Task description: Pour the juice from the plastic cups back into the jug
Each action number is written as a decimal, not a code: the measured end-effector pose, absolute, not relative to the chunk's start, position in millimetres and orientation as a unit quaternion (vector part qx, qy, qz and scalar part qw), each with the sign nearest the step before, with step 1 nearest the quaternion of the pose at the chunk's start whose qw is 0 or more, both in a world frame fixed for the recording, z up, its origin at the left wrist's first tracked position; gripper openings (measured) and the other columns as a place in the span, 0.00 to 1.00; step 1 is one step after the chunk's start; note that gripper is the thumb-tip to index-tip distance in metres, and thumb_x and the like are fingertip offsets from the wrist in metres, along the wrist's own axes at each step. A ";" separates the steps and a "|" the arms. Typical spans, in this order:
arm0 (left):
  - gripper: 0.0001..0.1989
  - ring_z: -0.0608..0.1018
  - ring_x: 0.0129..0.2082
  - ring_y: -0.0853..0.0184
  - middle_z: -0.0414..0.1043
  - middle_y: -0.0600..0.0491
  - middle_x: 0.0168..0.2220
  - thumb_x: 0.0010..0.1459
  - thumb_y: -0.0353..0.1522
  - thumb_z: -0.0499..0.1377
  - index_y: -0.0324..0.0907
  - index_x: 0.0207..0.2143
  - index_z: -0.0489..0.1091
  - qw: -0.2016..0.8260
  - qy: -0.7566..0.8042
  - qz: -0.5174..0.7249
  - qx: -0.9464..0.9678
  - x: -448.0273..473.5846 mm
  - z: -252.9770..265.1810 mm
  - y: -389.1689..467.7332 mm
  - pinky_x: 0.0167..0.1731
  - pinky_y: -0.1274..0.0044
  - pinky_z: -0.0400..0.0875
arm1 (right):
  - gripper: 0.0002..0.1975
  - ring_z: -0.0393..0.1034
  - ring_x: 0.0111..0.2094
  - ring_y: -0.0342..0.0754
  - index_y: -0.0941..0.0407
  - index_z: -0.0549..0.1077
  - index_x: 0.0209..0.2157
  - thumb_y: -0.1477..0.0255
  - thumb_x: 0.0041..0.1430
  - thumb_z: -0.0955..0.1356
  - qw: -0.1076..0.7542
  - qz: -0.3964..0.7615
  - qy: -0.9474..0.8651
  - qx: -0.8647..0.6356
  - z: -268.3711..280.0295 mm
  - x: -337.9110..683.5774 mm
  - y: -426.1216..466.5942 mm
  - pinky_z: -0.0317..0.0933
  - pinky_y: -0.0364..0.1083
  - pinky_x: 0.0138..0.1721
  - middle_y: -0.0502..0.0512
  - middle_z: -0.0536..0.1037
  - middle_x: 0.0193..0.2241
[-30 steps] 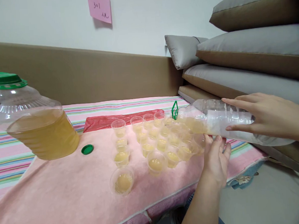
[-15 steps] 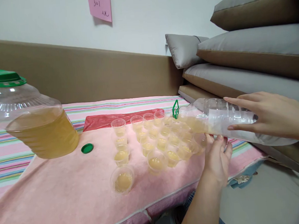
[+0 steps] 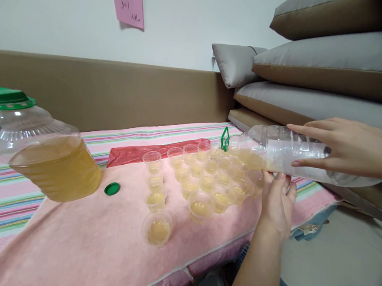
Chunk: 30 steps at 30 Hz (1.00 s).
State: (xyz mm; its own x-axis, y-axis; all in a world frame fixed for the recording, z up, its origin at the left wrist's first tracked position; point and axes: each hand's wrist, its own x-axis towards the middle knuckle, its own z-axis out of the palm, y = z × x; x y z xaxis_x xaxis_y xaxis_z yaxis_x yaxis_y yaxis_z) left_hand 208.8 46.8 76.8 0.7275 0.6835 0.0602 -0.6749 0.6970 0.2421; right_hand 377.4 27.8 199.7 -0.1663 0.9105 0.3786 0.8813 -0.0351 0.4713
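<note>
A large clear plastic bottle (image 3: 279, 147) lies tipped almost level, its neck pointing left over the far cups. Yellowish liquid has gathered toward its neck, where a green ring handle (image 3: 225, 139) hangs. My right hand (image 3: 351, 145) grips the bottle's body from above and the side, thumb and fingers spread around it. From underneath, my left hand (image 3: 278, 202) supports it near the shoulder; part of its grip is hidden. Rows of clear plastic cups (image 3: 201, 205) holding yellowish liquid stand beneath and left of the neck. Another column of cups (image 3: 157, 229) stands apart to their left.
A big jug (image 3: 60, 169) of yellowish liquid with a green cap stands at left, near a loose green cap (image 3: 112, 189). Behind the cups lies a red plastic bag (image 3: 129, 155). Grey-brown cushions (image 3: 322, 59) are stacked at right. A pink cloth (image 3: 87, 246) lies under the cups.
Both hands and the tipped bottle hold nearly the same position. The whole view has shifted very slightly.
</note>
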 end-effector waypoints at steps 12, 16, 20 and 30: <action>0.38 0.65 0.67 0.61 0.56 0.47 0.70 0.61 0.35 0.60 0.46 0.70 0.48 0.922 0.025 0.367 0.118 207.6 76.4 50.8 0.68 0.70 0.57 | 0.50 0.72 0.47 0.66 0.61 0.64 0.64 0.35 0.57 0.56 0.021 0.327 0.689 0.647 200.3 376.9 25.6 0.67 0.60 0.47 0.68 0.76 0.52; 0.40 0.66 0.66 0.63 0.57 0.47 0.70 0.62 0.34 0.60 0.47 0.71 0.45 0.923 0.033 0.367 0.109 205.9 78.4 49.9 0.67 0.70 0.58 | 0.50 0.72 0.47 0.66 0.59 0.64 0.65 0.34 0.57 0.55 0.020 0.336 0.685 0.646 202.3 375.8 24.3 0.67 0.59 0.45 0.69 0.76 0.52; 0.40 0.66 0.66 0.63 0.56 0.46 0.70 0.62 0.32 0.58 0.47 0.72 0.43 0.923 0.042 0.370 0.096 204.9 80.2 47.8 0.67 0.69 0.58 | 0.50 0.73 0.45 0.64 0.61 0.65 0.63 0.35 0.59 0.54 0.025 0.351 0.689 0.633 202.9 373.8 23.6 0.68 0.58 0.44 0.69 0.76 0.50; 0.39 0.64 0.67 0.66 0.48 0.49 0.72 0.63 0.27 0.56 0.47 0.72 0.42 0.914 0.054 0.392 0.088 195.4 87.1 40.7 0.68 0.70 0.56 | 0.48 0.71 0.49 0.65 0.58 0.62 0.66 0.36 0.57 0.59 0.003 0.315 0.698 0.643 199.4 370.3 24.5 0.66 0.59 0.49 0.66 0.75 0.53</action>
